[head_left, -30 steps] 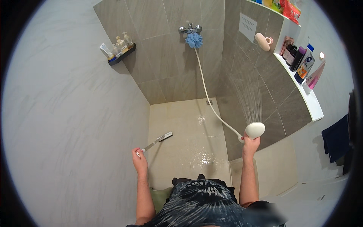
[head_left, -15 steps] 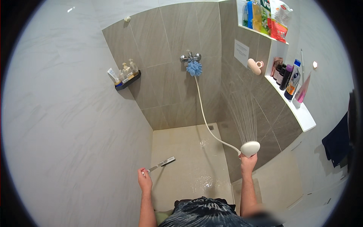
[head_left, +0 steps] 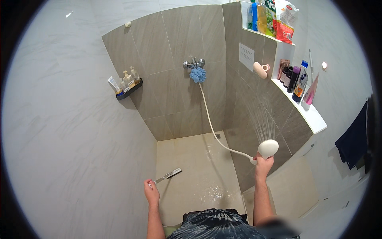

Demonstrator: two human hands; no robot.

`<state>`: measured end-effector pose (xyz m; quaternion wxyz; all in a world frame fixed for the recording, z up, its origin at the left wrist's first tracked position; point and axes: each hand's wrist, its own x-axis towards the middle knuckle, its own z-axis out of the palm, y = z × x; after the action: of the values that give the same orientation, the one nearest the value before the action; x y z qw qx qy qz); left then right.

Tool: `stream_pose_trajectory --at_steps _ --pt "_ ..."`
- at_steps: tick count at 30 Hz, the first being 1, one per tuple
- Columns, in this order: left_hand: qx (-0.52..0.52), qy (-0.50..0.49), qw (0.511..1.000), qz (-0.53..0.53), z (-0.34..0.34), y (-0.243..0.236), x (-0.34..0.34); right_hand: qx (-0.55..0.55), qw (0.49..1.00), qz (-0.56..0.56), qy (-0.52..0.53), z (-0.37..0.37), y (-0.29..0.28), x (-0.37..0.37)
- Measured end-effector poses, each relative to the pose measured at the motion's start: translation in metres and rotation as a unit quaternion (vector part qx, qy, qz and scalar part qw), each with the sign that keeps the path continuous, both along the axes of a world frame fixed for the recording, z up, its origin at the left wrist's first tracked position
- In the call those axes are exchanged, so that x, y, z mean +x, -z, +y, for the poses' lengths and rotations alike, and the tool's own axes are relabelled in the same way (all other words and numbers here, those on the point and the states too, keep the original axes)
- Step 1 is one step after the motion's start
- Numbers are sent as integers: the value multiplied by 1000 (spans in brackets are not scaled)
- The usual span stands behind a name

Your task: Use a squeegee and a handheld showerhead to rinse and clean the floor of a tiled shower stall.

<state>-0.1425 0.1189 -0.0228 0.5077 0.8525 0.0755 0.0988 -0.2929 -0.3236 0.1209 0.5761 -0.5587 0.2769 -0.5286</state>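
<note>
My right hand [head_left: 263,166] is closed round the handle of a white shower head [head_left: 268,148]. Thin jets of water [head_left: 264,117] leave it toward the tiled wall on the right. From its handle a cream hose [head_left: 207,115] runs up to the chrome mixer tap [head_left: 193,63], where a blue bath puff [head_left: 197,74] hangs. Low on the left, my left hand [head_left: 151,193] grips the handle end of a slim brush [head_left: 170,174]. Its narrow pale head with a dark underside is held over the beige floor, pointing away from me and to the right.
A black corner shelf [head_left: 130,90] with pump bottles is on the left. White ledges [head_left: 314,121] on the right carry several bottles and tubes. A pink holder [head_left: 260,70] is on the right wall. Wet floor [head_left: 217,193] shines near me; a drain [head_left: 217,136] lies at the back.
My right hand has moved the shower head slightly up and to the right, and its jets have shifted with it. My left hand keeps the brush nearly still. The view has turned slightly right.
</note>
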Motion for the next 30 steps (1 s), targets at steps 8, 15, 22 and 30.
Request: stream_pose_trajectory --at_steps 8,15,22,30 --pt "6 10 999 -35 5 8 0 11 999 -35 9 0 -4 11" --pt "-9 -8 1000 -17 10 6 -2 33 997 -60 20 6 -16 26" --pt "-8 -5 1000 -14 9 4 1 21 998 -62 1 0 -28 44" --pt "-11 -3 1000 -1 5 -3 0 12 997 -36 -63 5 -48 71"
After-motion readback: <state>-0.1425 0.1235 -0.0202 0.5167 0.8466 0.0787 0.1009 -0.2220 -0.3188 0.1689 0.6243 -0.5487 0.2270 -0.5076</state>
